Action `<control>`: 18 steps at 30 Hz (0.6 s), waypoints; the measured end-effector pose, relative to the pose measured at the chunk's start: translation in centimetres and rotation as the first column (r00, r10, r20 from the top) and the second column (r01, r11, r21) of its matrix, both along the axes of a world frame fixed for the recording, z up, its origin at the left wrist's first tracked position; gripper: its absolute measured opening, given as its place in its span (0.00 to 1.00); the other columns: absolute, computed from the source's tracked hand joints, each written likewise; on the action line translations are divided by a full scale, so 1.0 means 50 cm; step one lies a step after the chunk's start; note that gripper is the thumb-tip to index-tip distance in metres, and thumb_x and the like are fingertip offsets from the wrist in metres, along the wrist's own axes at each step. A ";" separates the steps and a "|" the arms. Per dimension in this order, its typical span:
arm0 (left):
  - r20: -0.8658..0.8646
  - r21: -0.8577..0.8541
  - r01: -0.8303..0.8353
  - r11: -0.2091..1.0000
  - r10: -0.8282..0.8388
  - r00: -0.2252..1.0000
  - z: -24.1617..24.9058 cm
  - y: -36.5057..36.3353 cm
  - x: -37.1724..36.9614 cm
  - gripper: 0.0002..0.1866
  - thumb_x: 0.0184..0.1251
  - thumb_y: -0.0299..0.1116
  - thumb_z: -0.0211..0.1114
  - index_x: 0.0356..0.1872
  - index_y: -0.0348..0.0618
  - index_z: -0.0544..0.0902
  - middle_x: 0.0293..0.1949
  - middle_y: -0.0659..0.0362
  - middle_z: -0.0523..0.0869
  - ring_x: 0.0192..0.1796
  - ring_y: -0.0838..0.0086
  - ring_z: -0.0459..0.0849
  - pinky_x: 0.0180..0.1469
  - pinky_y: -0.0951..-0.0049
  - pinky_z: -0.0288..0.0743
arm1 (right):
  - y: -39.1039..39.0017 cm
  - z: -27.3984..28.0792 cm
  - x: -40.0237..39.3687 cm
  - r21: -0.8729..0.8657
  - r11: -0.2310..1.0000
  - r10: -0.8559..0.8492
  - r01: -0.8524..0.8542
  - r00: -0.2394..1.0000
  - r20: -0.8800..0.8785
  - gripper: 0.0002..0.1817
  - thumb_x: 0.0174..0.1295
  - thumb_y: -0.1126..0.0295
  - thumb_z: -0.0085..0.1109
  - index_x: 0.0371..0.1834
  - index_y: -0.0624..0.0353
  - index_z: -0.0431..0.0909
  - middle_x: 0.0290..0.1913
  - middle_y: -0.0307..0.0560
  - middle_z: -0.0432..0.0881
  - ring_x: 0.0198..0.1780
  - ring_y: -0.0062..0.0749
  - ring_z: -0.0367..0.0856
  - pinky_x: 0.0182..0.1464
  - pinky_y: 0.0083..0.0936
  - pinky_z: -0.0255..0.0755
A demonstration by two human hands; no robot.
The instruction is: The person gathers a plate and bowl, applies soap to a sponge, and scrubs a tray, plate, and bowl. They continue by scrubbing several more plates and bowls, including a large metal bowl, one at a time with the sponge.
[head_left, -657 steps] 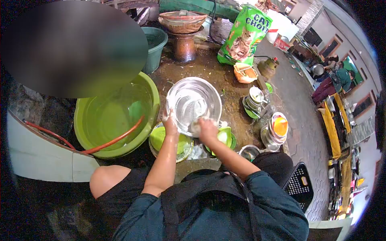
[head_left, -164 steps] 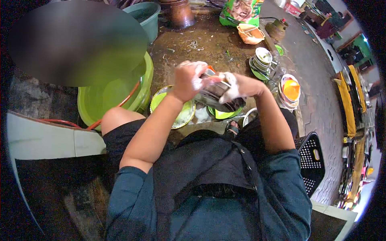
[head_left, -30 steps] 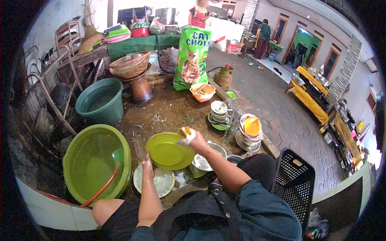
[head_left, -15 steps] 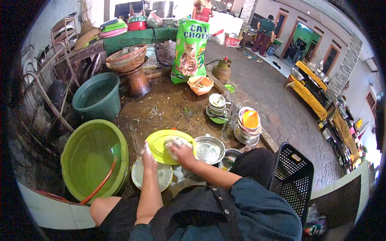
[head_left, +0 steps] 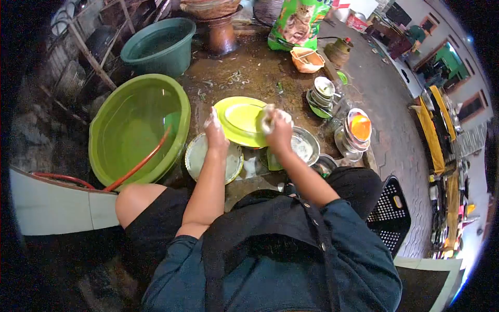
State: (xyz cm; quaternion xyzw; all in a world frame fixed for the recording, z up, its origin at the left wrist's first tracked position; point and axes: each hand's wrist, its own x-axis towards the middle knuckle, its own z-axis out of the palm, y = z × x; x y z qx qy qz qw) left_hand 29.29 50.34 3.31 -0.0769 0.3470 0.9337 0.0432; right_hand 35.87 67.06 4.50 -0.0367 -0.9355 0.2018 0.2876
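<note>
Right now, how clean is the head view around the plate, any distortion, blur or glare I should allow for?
Head view: strong fisheye, black corners, edges bent. The yellow-green plate sits sharp near centre in even daylight. The left hand grips its rim; the right hand with foam is slightly soft. Mild sheen on the water in the green basin; the doorway at far right is blown out.

Hidden or unclear, placed relative to the yellow-green plate (head_left: pixel 240 120):

- Plate itself: near rim covered by both hands (head_left: pixel 217 136).
- Sponge or cloth in the right hand (head_left: pixel 279 130): mostly enclosed by foam and fingers; kind cannot be told.
- Metal plate (head_left: pixel 204 158) just below: right part under the left wrist.
- Metal bowl (head_left: pixel 306 147) to the right: near edge behind the right forearm.
- Green sack (head_left: pixel 298 23) far above: top cut by the picture's edge.
- Stacked dishes (head_left: pixel 352 132) further right: individual pieces too small to count.
</note>
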 end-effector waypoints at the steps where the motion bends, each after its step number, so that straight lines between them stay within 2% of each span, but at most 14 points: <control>1: -0.016 0.005 0.007 1.000 -0.007 1.000 -0.008 0.015 0.012 0.19 0.70 0.44 0.45 0.48 0.38 0.74 0.44 0.56 0.80 0.44 0.70 0.79 0.49 0.69 0.74 | -0.057 0.064 0.032 0.003 1.000 0.019 -0.019 0.988 0.154 0.24 0.42 0.73 0.62 0.47 0.55 0.74 0.41 0.54 0.79 0.41 0.48 0.79 0.42 0.37 0.73; 2: -0.007 0.005 0.007 1.000 -0.007 1.000 -0.018 0.030 0.017 0.19 0.70 0.44 0.45 0.48 0.38 0.74 0.44 0.56 0.80 0.44 0.70 0.79 0.49 0.69 0.74 | -0.073 0.031 0.036 0.241 0.945 0.248 -0.221 0.965 -0.089 0.24 0.43 0.72 0.61 0.48 0.53 0.74 0.43 0.55 0.79 0.41 0.49 0.78 0.43 0.39 0.72; 4: 0.042 -0.042 0.105 0.994 -0.103 0.994 -0.039 0.055 0.032 0.19 0.70 0.44 0.46 0.45 0.38 0.75 0.41 0.55 0.80 0.40 0.70 0.80 0.42 0.70 0.76 | -0.109 0.023 0.047 0.302 0.926 0.272 -0.227 0.955 -0.118 0.26 0.43 0.70 0.60 0.50 0.42 0.73 0.45 0.51 0.77 0.42 0.49 0.75 0.45 0.45 0.66; 5: 0.062 -0.033 0.184 0.982 -0.182 0.981 -0.013 0.052 0.041 0.19 0.69 0.45 0.47 0.46 0.40 0.75 0.40 0.56 0.80 0.39 0.71 0.80 0.41 0.72 0.76 | -0.100 0.025 0.039 0.184 0.944 0.284 -0.276 0.958 -0.023 0.26 0.43 0.71 0.59 0.51 0.42 0.72 0.45 0.51 0.77 0.41 0.49 0.76 0.45 0.46 0.66; 6: 0.024 -0.280 0.240 0.929 -0.244 0.970 -0.007 0.039 0.037 0.19 0.69 0.46 0.47 0.47 0.41 0.75 0.40 0.57 0.80 0.39 0.73 0.79 0.40 0.72 0.75 | -0.084 0.030 0.017 0.059 0.950 0.304 -0.308 0.950 0.068 0.27 0.43 0.71 0.59 0.51 0.43 0.72 0.45 0.52 0.77 0.40 0.49 0.76 0.45 0.46 0.66; 7: 0.016 -0.198 0.303 0.932 -0.306 0.952 0.014 0.037 0.038 0.19 0.69 0.46 0.48 0.46 0.41 0.76 0.39 0.58 0.80 0.39 0.74 0.79 0.41 0.73 0.75 | -0.066 0.033 -0.001 0.153 0.963 0.225 -0.221 0.974 -0.005 0.26 0.42 0.73 0.59 0.50 0.48 0.72 0.41 0.52 0.78 0.41 0.48 0.76 0.45 0.45 0.66; 8: 0.002 -0.113 0.362 0.925 -0.364 0.931 0.029 0.037 0.036 0.19 0.69 0.46 0.48 0.46 0.40 0.76 0.39 0.58 0.80 0.39 0.75 0.79 0.42 0.73 0.74 | -0.022 0.008 -0.031 0.139 0.979 0.145 -0.149 0.989 0.041 0.25 0.42 0.72 0.60 0.49 0.52 0.72 0.36 0.51 0.79 0.38 0.48 0.77 0.41 0.43 0.68; 9: 0.007 -0.112 0.366 0.924 -0.368 0.930 0.023 0.035 0.028 0.19 0.69 0.46 0.48 0.46 0.40 0.76 0.39 0.58 0.80 0.39 0.75 0.79 0.42 0.73 0.74 | 0.014 0.015 -0.053 -0.003 1.000 0.021 -0.021 0.990 0.136 0.25 0.44 0.70 0.60 0.50 0.53 0.72 0.35 0.51 0.80 0.36 0.49 0.78 0.38 0.42 0.70; 10: -0.046 -0.145 0.297 0.944 -0.306 0.951 0.014 0.029 0.017 0.18 0.68 0.44 0.50 0.44 0.40 0.77 0.38 0.58 0.81 0.38 0.75 0.80 0.40 0.73 0.76 | 0.043 0.037 -0.051 -0.043 0.999 0.004 -0.006 0.999 -0.051 0.23 0.48 0.68 0.60 0.51 0.53 0.71 0.35 0.52 0.81 0.36 0.48 0.79 0.37 0.39 0.73; 11: -0.101 -0.174 0.222 0.959 -0.241 0.965 0.005 0.022 0.008 0.17 0.68 0.43 0.52 0.42 0.39 0.78 0.38 0.58 0.82 0.36 0.74 0.81 0.39 0.74 0.77 | 0.061 0.079 -0.053 -0.285 0.949 -0.066 0.133 0.971 0.231 0.23 0.49 0.66 0.61 0.51 0.55 0.71 0.37 0.53 0.81 0.39 0.45 0.80 0.41 0.36 0.73; 12: -0.097 -0.174 0.217 0.961 -0.236 0.967 -0.002 0.017 0.004 0.17 0.68 0.43 0.52 0.42 0.39 0.78 0.38 0.58 0.82 0.36 0.74 0.81 0.39 0.74 0.77 | 0.085 0.088 -0.044 -0.379 0.921 -0.023 0.092 0.983 0.182 0.25 0.49 0.65 0.64 0.51 0.58 0.70 0.37 0.48 0.82 0.38 0.37 0.80 0.41 0.31 0.72; 14: -0.120 -0.153 0.291 0.945 -0.310 0.943 -0.015 0.009 -0.003 0.17 0.68 0.43 0.51 0.45 0.38 0.76 0.40 0.59 0.80 0.40 0.78 0.78 0.45 0.76 0.72 | 0.174 0.013 -0.057 -0.787 0.617 0.306 0.000 0.921 0.240 0.23 0.48 0.65 0.65 0.48 0.60 0.73 0.36 0.40 0.82 0.37 0.28 0.78 0.41 0.26 0.71; 16: -0.106 -0.130 0.229 0.965 -0.243 0.964 -0.020 0.021 0.009 0.17 0.67 0.42 0.52 0.43 0.38 0.77 0.38 0.60 0.81 0.38 0.78 0.79 0.43 0.77 0.73 | 0.194 0.029 -0.016 -0.887 0.459 0.473 0.038 0.835 0.280 0.20 0.48 0.66 0.66 0.43 0.61 0.76 0.35 0.36 0.81 0.36 0.22 0.76 0.41 0.23 0.71; 18: -0.040 -0.163 0.328 0.931 -0.338 0.940 -0.024 0.023 0.025 0.15 0.67 0.41 0.53 0.40 0.38 0.79 0.35 0.61 0.82 0.34 0.78 0.79 0.40 0.77 0.74 | 0.218 0.027 0.005 -0.814 0.580 0.508 0.020 0.772 0.381 0.15 0.46 0.70 0.64 0.39 0.61 0.78 0.34 0.37 0.81 0.33 0.22 0.76 0.36 0.22 0.72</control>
